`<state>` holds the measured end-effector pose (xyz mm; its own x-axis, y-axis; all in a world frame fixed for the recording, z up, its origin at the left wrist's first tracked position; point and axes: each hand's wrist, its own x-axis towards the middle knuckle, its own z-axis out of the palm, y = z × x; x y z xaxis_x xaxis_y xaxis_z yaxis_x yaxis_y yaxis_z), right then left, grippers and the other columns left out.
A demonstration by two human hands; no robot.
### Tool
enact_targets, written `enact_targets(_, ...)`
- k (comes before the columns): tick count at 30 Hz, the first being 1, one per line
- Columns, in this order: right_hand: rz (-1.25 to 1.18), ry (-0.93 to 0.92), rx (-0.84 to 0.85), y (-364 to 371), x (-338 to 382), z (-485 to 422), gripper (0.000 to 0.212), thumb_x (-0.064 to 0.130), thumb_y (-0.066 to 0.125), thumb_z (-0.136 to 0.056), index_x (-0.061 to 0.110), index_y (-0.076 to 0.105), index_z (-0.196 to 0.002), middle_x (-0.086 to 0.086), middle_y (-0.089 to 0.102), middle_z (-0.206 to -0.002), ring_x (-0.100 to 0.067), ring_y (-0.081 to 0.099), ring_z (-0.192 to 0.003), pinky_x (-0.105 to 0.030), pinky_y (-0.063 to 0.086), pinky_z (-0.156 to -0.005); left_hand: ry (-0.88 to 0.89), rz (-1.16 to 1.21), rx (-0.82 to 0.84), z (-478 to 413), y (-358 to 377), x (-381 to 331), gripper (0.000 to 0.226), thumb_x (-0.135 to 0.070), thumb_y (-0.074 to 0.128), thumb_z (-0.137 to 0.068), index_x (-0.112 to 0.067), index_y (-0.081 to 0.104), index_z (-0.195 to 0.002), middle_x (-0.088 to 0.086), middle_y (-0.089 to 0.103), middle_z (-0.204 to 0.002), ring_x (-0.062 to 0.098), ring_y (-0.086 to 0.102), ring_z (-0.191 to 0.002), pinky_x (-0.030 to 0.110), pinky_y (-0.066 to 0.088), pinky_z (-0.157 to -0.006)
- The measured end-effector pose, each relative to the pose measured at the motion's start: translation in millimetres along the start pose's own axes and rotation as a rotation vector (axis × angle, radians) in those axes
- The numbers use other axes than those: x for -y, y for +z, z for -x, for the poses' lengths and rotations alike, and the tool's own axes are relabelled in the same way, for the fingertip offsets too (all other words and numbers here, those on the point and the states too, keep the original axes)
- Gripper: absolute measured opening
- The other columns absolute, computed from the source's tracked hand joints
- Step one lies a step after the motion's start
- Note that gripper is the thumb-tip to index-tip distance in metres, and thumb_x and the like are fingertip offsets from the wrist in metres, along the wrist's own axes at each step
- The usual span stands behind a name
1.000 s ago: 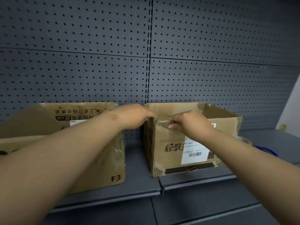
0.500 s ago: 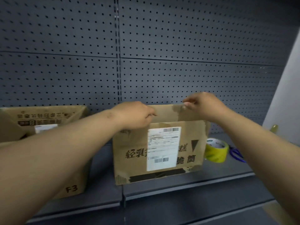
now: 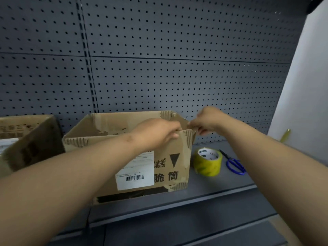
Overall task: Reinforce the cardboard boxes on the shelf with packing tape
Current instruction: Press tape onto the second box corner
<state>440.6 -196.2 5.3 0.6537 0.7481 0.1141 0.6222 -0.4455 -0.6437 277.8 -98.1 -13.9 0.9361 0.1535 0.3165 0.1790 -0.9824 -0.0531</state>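
Head view. The open brown cardboard box (image 3: 170,167) stands on the grey metal shelf (image 3: 221,189), in front of the grey perforated back panel (image 3: 177,77). Half a second earlier the two hands held opposite ends of the box's front rim, and the labelled face was turned squarely to the viewer. Now both hands meet at the upper right front corner, at 1 o'clock on the box, and the box shows its open top and part of its inner walls.

The left hand (image 3: 156,132) grips the front rim with its fingers curled over the edge. The right hand (image 3: 207,121) pinches the corner itself. Whether a strip of tape lies under its fingers cannot be told.

The yellow roll of packing tape (image 3: 208,162) stands just beside the box at 3 o'clock, untouched. The blue-handled scissors (image 3: 235,165) lie farther out on the same side. A second brown cardboard box (image 3: 33,144) sits at 9 o'clock.

The shift of grip suggests that attention has passed to this worn corner, either to inspect it or to press it flat. Taping it would first require a hand to take up the roll.
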Motion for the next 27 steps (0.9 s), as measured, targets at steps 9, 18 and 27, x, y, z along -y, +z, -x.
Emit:
enact_targets(9,-0.394,-0.176,0.179,10.5,-27.9,5.9,0.029,0.029,0.047,-0.096,0.008,0.064,-0.084,-0.006,0.067,-0.079,-0.014,0.065,-0.073,-0.021,0.055,-0.072,-0.075,0.073,0.067,-21.1,-4.4,-7.4,0.041,-0.043,0.042,-0.095,-0.03,0.038,-0.135,-0.004,0.059,-0.121,0.013,0.057,-0.103,0.034,0.049,-0.086)
enact_targets(18,-0.233,-0.432,0.133,21.2,-53.9,20.2,0.019,0.028,0.054,-0.091,0.012,0.065,-0.094,-0.004,0.069,-0.092,-0.016,0.066,-0.087,-0.028,0.053,-0.084,-0.056,0.28,0.156,-45.8,1.9,-11.8,0.023,-0.031,0.046,-0.096,-0.025,0.061,-0.113,-0.006,0.064,-0.11,0.009,0.057,-0.101,0.034,0.046,-0.091)
enact_targets(27,0.131,-0.713,-0.306,52.6,-59.6,20.3,0.032,0.034,0.05,-0.087,0.007,0.058,-0.072,-0.007,0.062,-0.064,-0.023,0.056,-0.059,-0.031,0.037,-0.055,-0.086,0.343,0.091,-48.2,6.5,-9.6,0.012,-0.027,0.051,-0.094,-0.025,0.061,-0.087,-0.002,0.066,-0.094,0.013,0.06,-0.091,0.034,0.047,-0.084)
